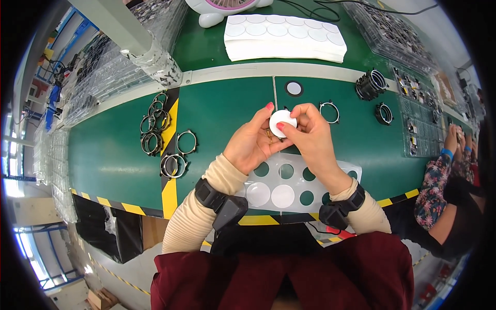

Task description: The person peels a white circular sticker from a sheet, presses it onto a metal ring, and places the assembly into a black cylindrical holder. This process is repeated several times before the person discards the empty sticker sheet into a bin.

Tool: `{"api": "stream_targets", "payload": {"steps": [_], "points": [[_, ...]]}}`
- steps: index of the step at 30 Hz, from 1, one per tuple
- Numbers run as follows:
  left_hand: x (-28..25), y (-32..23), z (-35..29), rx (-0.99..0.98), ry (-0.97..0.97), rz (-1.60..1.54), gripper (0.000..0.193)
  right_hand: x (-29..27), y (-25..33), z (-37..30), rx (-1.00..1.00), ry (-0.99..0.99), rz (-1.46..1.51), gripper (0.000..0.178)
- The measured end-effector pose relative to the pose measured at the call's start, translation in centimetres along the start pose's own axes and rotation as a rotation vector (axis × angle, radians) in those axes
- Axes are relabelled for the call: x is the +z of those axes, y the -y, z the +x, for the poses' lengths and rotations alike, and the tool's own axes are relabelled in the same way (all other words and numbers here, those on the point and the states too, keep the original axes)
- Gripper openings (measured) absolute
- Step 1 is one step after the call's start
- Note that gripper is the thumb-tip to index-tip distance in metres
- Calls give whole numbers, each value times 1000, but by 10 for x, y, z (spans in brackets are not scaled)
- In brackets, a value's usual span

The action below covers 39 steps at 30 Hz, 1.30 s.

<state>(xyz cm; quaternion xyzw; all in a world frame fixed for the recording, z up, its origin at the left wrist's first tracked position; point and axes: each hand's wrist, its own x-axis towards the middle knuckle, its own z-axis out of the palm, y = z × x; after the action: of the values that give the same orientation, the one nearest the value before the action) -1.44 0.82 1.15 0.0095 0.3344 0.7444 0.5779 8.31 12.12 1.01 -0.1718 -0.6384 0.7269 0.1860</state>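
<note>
Above the middle of the green table, both my hands are closed on a white round disc [279,123]. My left hand [249,142] supports it from below and at its left edge. My right hand [312,135] has its thumb on the disc's face and its fingers curled at the right edge. Whatever lies behind the disc is mostly hidden. Under my wrists lies a clear sheet [296,184] with round holes and a few white round stickers [258,195]. Just beyond my hands sits a black ring with a white centre [294,89]. A thin round clamp-like ring [337,118] lies to the right.
Loose black-and-silver rings [186,142] lie at left by the striped tape. At right stand a stack of rings [368,87] and clear parts trays [424,139]. Sticker sheets [284,47] and a fan [211,19] are at the back. A co-worker's hand [451,139] shows far right.
</note>
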Motion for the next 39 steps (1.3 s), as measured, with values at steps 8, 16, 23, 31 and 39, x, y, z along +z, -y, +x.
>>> {"api": "stream_targets", "payload": {"steps": [8,16,23,31,39], "points": [[7,1,-4,-14,54,-18,31,5,10,4,130,-10,28,21],[5,2,-3,-29,37,-2,30,1,9,2,109,98,-30,18],[5,0,-4,11,18,55,33,2,7,-4,-88,93,-89,16],[4,3,-3,-13,41,33,32,-2,9,0,151,105,-14,27],[5,1,-3,51,14,66,32,-3,8,-5,-22,172,-119,33]]}}
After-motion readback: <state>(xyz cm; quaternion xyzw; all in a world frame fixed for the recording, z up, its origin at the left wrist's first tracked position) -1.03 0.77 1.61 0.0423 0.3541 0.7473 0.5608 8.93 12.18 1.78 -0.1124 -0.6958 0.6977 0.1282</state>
